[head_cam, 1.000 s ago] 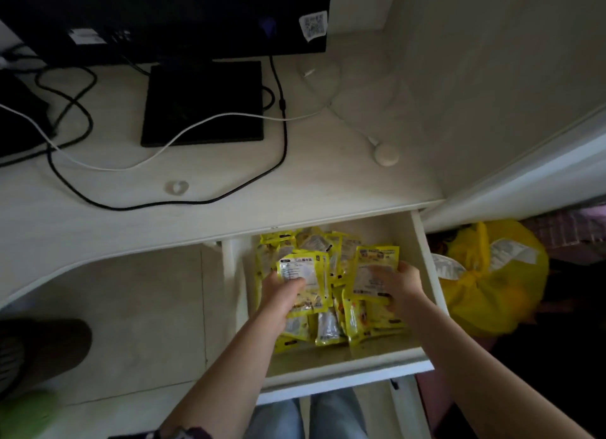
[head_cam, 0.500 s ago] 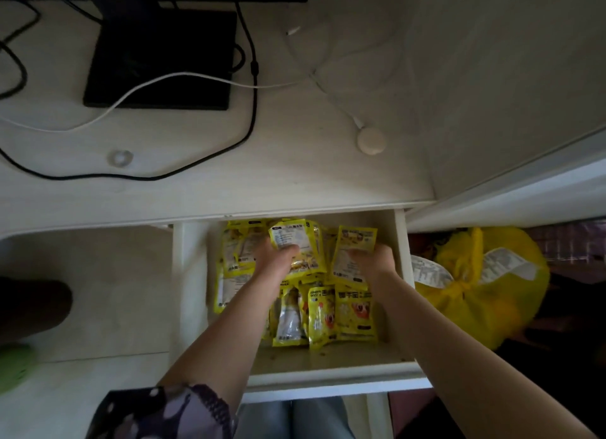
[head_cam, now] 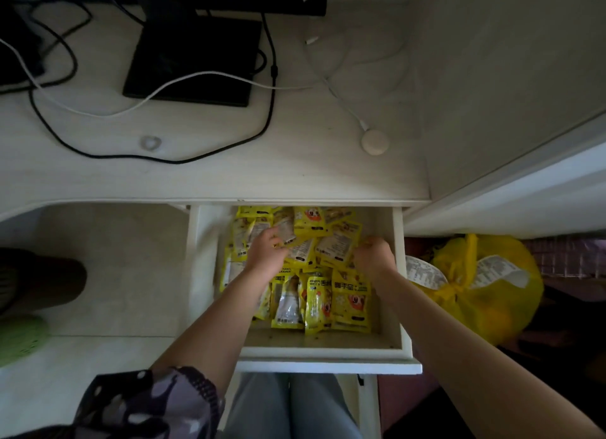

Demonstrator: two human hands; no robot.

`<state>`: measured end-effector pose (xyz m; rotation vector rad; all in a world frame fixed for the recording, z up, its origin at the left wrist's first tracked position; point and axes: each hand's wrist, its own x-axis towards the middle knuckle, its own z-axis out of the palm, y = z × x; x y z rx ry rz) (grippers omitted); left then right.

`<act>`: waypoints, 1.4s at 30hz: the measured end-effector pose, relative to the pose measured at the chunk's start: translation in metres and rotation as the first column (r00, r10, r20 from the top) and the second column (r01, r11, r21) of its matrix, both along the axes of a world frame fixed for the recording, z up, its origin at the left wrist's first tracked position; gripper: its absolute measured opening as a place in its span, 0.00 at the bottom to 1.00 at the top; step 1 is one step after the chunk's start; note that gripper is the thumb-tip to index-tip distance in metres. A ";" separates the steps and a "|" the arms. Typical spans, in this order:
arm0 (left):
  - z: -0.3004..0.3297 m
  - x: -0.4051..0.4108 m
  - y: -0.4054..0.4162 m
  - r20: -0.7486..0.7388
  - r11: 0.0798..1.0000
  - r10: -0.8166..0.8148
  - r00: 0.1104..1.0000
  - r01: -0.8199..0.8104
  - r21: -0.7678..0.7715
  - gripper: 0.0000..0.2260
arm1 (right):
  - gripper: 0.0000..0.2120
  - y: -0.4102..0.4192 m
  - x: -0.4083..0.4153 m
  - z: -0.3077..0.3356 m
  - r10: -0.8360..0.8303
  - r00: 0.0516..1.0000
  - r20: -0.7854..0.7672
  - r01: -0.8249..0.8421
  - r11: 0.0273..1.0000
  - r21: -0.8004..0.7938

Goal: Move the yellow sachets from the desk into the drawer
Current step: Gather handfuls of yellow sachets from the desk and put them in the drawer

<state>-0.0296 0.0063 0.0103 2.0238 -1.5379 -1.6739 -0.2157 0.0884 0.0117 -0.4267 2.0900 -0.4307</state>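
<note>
Yellow sachets (head_cam: 319, 294) heaped in the open drawer (head_cam: 328, 350) under the desk's (head_cam: 210, 172) front edge. Left hand (head_cam: 266, 254) on the heap near the drawer's back left corner, fingers curled onto one sachet. Right hand (head_cam: 373, 256) by the right wall, fingers curled tight; cannot tell what is held. Yellow bag (head_cam: 485, 291) just beside the drawer, right side.

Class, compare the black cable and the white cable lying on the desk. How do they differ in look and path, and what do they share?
The black cable is dark and thicker; the white cable is pale and thinner. The black cable skirts the right of the black monitor base and loops along the desk; the white cable crosses over that base's front. Both lie slack on the desk.
</note>
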 end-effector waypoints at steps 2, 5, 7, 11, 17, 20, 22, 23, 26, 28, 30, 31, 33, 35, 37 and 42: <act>0.012 0.013 0.006 0.018 0.999 0.010 1.000 -0.010 -0.035 0.22 | 0.15 -0.002 0.004 0.014 0.073 0.997 -0.033 -0.073 0.997 -0.012; 0.033 0.036 0.016 0.062 0.994 0.025 0.998 -0.018 -0.107 0.18 | 0.18 -0.003 0.015 0.036 0.177 0.980 -0.095 -0.183 0.982 -0.052; 0.047 0.054 0.023 0.122 0.985 0.008 0.993 0.012 -0.170 0.16 | 0.20 -0.004 0.028 0.049 0.255 0.958 -0.135 -0.267 0.960 -0.087; 0.066 0.093 0.043 0.172 0.962 0.031 0.985 0.018 -0.273 0.14 | 0.19 -0.004 0.064 0.067 0.442 0.876 -0.195 -0.468 0.877 -0.113; 0.086 0.152 0.084 0.189 0.935 0.194 0.963 -0.123 -0.333 0.12 | 0.19 -0.007 0.135 0.084 0.660 0.719 -0.219 -0.691 0.712 -0.123; 0.091 0.187 0.103 0.189 0.911 0.283 0.940 -0.203 -0.358 0.12 | 0.17 -0.007 0.173 0.090 0.736 0.630 -0.246 -0.775 0.616 -0.140; 0.094 0.212 0.115 0.179 0.898 0.330 0.927 -0.250 -0.361 0.12 | 0.17 -0.005 0.199 0.092 0.787 0.559 -0.260 -0.828 0.543 -0.138; 0.094 0.223 0.120 0.186 0.893 0.346 0.920 -0.262 -0.366 0.12 | 0.17 -0.004 0.209 0.092 0.804 0.528 -0.273 -0.849 0.509 -0.142; 0.096 0.265 0.133 0.246 0.876 0.392 0.886 -0.278 -0.393 0.11 | 0.16 -0.006 0.252 0.094 0.842 0.435 -0.319 -0.901 0.408 -0.151; 0.098 0.299 0.140 0.280 0.868 0.412 0.867 -0.280 -0.411 0.11 | 0.17 -0.008 0.287 0.097 0.861 0.371 -0.347 -0.929 0.345 -0.138; 0.101 0.331 0.146 0.319 0.866 0.419 0.850 -0.268 -0.423 0.11 | 0.18 -0.012 0.321 0.097 0.875 0.312 -0.371 -0.950 0.287 -0.125; 0.103 0.348 0.149 0.336 0.865 0.423 0.842 -0.264 -0.428 0.11 | 0.18 -0.015 0.338 0.097 0.880 0.292 -0.374 -0.956 0.263 -0.127; 0.105 0.383 0.153 0.365 0.859 0.435 0.823 -0.258 -0.443 0.11 | 0.18 -0.020 0.374 0.097 0.889 0.260 -0.377 -0.965 0.226 -0.133; 0.106 0.416 0.155 0.390 0.856 0.448 0.805 -0.259 -0.448 0.11 | 0.18 -0.027 0.407 0.099 0.892 0.245 -0.379 -0.969 0.211 -0.131; 0.107 0.447 0.157 0.402 0.851 0.461 0.791 -0.266 -0.452 0.11 | 0.17 -0.032 0.439 0.101 0.894 0.242 -0.378 -0.969 0.202 -0.142; 0.113 0.511 0.150 0.419 0.832 0.502 0.756 -0.290 -0.474 0.11 | 0.18 -0.050 0.508 0.106 0.900 0.193 -0.392 -0.977 0.140 -0.160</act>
